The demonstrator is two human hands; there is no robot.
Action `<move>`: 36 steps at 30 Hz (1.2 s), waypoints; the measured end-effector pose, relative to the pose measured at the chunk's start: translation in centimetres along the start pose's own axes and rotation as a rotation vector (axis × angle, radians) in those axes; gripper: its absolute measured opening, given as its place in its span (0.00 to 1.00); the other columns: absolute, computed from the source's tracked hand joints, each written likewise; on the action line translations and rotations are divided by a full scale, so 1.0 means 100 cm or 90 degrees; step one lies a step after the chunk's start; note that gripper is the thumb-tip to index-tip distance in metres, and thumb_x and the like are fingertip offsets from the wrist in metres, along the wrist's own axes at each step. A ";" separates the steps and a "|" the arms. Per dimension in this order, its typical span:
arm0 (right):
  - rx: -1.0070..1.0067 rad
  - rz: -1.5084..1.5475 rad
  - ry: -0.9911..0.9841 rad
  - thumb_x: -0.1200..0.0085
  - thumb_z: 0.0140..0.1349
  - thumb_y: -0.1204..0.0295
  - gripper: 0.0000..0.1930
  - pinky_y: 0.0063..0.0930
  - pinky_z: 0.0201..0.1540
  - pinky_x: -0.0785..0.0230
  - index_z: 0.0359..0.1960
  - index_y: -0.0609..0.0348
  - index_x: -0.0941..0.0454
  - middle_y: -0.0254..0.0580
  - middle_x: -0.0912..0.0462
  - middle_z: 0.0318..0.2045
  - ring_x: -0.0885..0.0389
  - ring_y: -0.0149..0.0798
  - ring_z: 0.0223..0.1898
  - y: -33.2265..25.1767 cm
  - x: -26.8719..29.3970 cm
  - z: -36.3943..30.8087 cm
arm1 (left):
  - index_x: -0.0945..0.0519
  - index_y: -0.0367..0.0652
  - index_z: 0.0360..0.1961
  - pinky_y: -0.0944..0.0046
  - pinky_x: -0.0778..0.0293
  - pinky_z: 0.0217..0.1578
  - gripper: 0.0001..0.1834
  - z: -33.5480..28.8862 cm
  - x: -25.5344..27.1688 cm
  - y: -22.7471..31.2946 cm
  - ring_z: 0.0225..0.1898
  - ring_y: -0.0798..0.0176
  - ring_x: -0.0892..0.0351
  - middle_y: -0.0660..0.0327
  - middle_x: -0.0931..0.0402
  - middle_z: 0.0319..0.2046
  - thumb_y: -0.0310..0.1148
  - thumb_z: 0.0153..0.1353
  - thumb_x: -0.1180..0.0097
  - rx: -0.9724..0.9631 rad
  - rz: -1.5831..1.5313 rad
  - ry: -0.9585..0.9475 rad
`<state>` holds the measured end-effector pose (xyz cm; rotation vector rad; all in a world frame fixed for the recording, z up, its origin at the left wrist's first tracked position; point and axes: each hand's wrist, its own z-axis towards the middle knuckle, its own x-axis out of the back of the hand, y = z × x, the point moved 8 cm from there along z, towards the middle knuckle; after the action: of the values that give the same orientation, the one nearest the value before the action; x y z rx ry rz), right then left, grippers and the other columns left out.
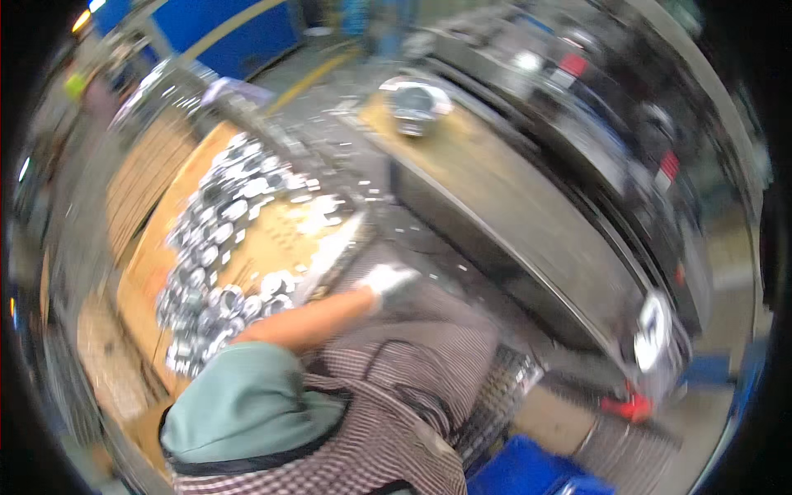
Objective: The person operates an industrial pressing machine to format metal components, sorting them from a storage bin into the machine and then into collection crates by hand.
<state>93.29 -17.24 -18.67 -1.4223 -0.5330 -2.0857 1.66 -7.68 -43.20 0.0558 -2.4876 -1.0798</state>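
Left hand: the left hand [388,279] looks white, as if gloved, and sits at the end of a bare forearm under a green sleeve [247,404]. It lies just right of the pile of metal parts [216,247]. Motion blur hides the fingers, so I cannot tell whether they are spread, curled or pinching anything.
Right hand: not in view.
Nearest thing: a long grey metal strip [337,247] runs along the pile's right edge. The hand is near its lower end, but contact cannot be made out.
Pile of metal parts: many shiny round pieces are heaped on a wooden board [148,264], with looser ones scattered toward the pile's upper right.
Step in hand: by my judgement, a reach at the pile's right edge with nothing clearly held.
Next move calls for: probably a steadier look first, then a sure grip on one round piece without knocking its neighbours.
Edges: the dark front edge of the workbench [495,198] stands right of the pile, across a narrow aisle. One round metal part [417,107] sits on the bench's far end.
Open room: the aisle between pile and bench is tight. A blue crate [528,470] lies well right of and below the pile.
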 end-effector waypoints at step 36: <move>1.086 -0.098 -0.392 0.44 0.61 0.60 0.18 0.47 0.42 0.28 0.48 0.56 0.21 0.56 0.20 0.35 0.22 0.60 0.39 -0.616 0.025 -0.363 | 0.32 0.45 0.54 0.52 0.27 0.53 0.35 0.121 0.310 -0.267 0.53 0.42 0.25 0.43 0.29 0.51 0.45 0.44 0.35 0.319 -0.094 0.595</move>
<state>27.20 7.64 -30.33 -0.7750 -1.9865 -0.5096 -34.74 -24.22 -58.03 0.7211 -1.8163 -0.2994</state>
